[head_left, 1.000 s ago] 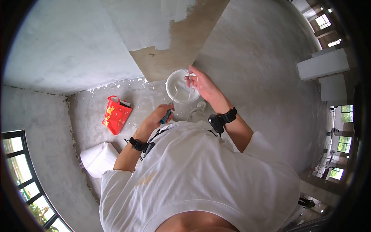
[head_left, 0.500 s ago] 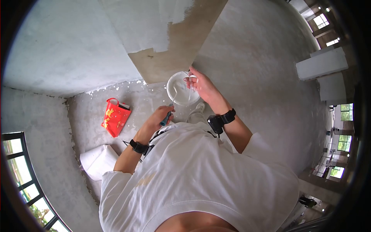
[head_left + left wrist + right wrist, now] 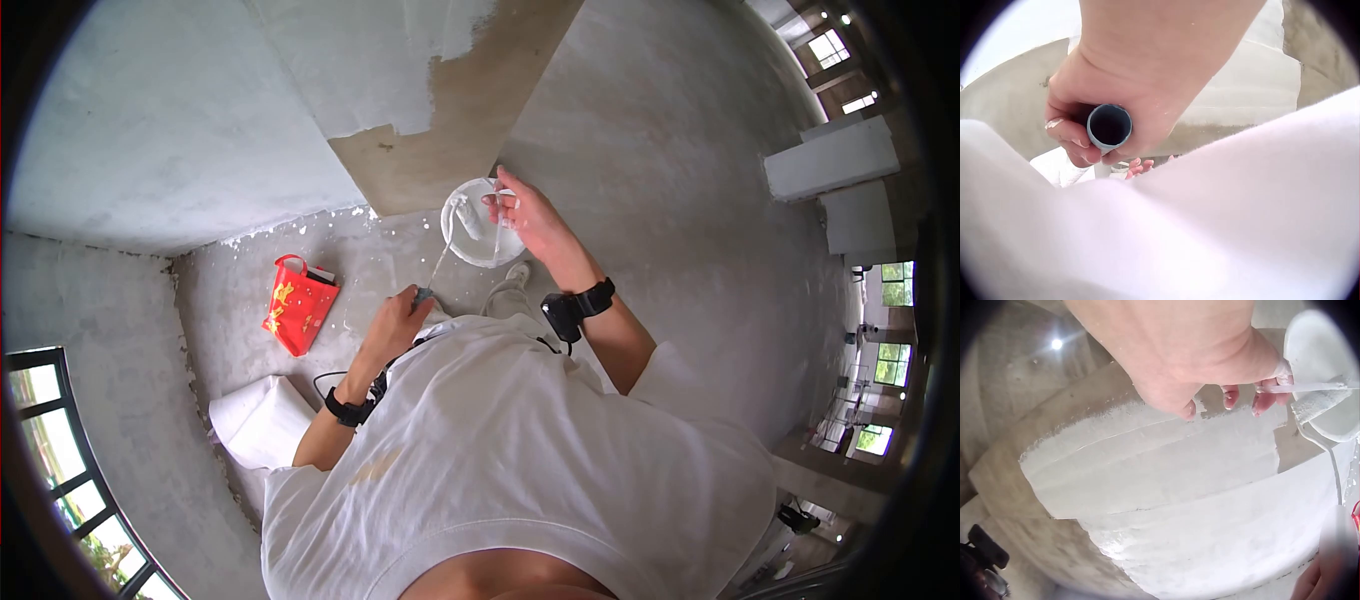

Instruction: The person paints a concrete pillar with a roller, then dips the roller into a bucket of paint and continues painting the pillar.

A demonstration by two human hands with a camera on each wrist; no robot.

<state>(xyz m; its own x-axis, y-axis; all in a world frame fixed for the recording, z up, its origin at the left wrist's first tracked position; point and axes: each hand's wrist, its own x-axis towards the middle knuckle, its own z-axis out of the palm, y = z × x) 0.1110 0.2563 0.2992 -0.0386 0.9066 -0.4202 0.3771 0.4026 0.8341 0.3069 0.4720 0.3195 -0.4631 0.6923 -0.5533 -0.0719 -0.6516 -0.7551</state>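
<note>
Pale coating (image 3: 370,85) covered much of the board; its brown patch (image 3: 405,180) lay uncoated, judged outstanding. Left hand (image 3: 397,322) gripped the roller (image 3: 468,217), head at the bucket (image 3: 447,228) mouth; right hand (image 3: 541,235) hooked curled fingers round the bail (image 3: 498,243)

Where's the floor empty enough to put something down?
The widest bare stretch of grey concrete floor lies right of the right hand. A smaller, speckled patch lies between the yellow-patterned red bag and round white bucket. Around the bucket it's crowded: fingers, white-coated paint roller, white shoe.
</note>
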